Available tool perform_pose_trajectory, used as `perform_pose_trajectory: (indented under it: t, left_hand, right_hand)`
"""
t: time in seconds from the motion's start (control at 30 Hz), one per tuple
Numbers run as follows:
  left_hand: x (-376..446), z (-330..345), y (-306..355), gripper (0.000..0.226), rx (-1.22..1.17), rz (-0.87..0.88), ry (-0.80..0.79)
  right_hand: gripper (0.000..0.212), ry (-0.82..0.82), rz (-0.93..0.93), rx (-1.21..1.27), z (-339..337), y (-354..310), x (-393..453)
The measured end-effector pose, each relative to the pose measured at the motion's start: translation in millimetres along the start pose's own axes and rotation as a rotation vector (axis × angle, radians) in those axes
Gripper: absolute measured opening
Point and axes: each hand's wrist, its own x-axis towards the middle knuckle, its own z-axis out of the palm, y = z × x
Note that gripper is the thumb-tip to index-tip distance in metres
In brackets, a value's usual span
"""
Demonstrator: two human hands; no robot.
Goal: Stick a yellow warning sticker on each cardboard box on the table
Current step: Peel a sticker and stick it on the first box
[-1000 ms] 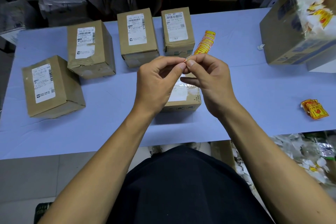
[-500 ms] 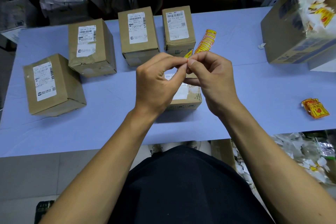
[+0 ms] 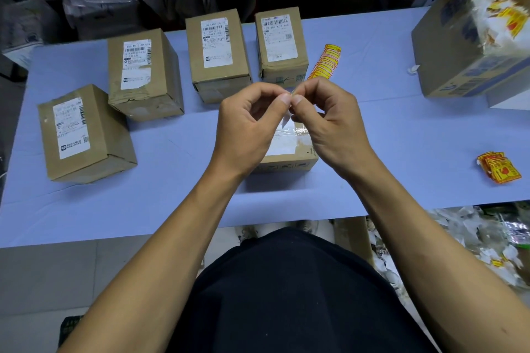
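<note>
Head view: my left hand and right hand meet fingertip to fingertip, both pinching a small sticker above the nearest box near the worktop's front edge. Four more boxes curve from the left edge toward the back, a sticker strip beside the rightmost.

"169 169 802 160" on the label of the rightmost far box.
</note>
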Motion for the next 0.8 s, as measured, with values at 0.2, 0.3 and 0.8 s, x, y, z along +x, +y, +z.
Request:
perform_pose_trajectory:
  t: [0.2, 0.3, 0.8]
  left_hand:
    - [4, 13, -10, 0.014, -0.035, -0.218, 0.027]
    - [7, 18, -20, 0.015, -0.032, -0.332, 0.038]
    - [20, 31, -42, 0.023, -0.165, -0.556, 0.183]
  right_hand:
    - [0.01, 0.028, 0.12, -0.023, 0, 12, 2]
    - [0.015, 0.027, 0.189, -0.036, -4, 24, 4]
    - [0.014, 0.125, 0.468, -0.073, -49, 97, 20]
